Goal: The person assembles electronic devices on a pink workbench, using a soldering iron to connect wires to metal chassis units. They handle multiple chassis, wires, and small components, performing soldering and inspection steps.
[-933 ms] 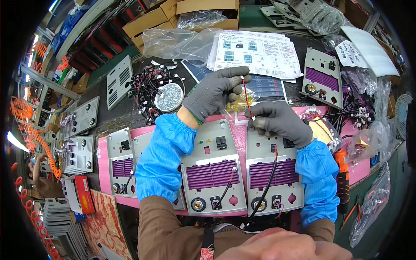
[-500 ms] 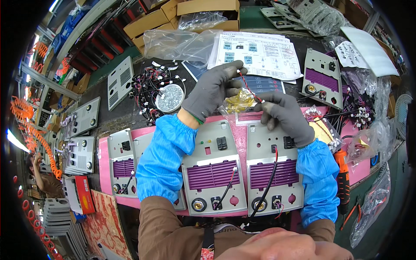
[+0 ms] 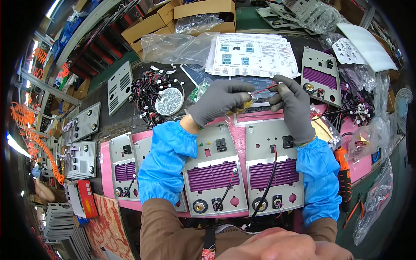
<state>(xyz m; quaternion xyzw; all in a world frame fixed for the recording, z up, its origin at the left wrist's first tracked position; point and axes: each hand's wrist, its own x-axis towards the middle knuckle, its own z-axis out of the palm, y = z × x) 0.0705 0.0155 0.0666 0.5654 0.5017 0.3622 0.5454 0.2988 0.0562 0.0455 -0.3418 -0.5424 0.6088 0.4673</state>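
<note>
A thin red-and-black twisted wire [image 3: 262, 90] stretches nearly level between my two grey-gloved hands. My left hand [image 3: 223, 100] pinches its left end between thumb and fingers. At the other end, my right hand [image 3: 295, 106] grips it with thumb and forefinger. Under the hands lies a clear bag with yellow contents [image 3: 243, 106], partly hidden by my left hand. Nearer me are a grey panel with a purple grille [image 3: 237, 190] and a second such panel [image 3: 295, 188], both flat on the pink mat [image 3: 104, 167]. Black cables rise from both panels.
A cable heap [image 3: 145, 97] lies left of a bowl of small metal parts [image 3: 169, 102]. Printed sheets [image 3: 255, 54] and cardboard boxes [image 3: 203, 9] are at the back. On the right are another grey panel [image 3: 320, 58], an orange power screwdriver [image 3: 343, 177] and plastic bags [image 3: 375, 201].
My right hand has risen and my left hand has come lower and slightly right. The wire, slanting before, is now pulled nearly level. A green circuit board shows beside my left hand.
</note>
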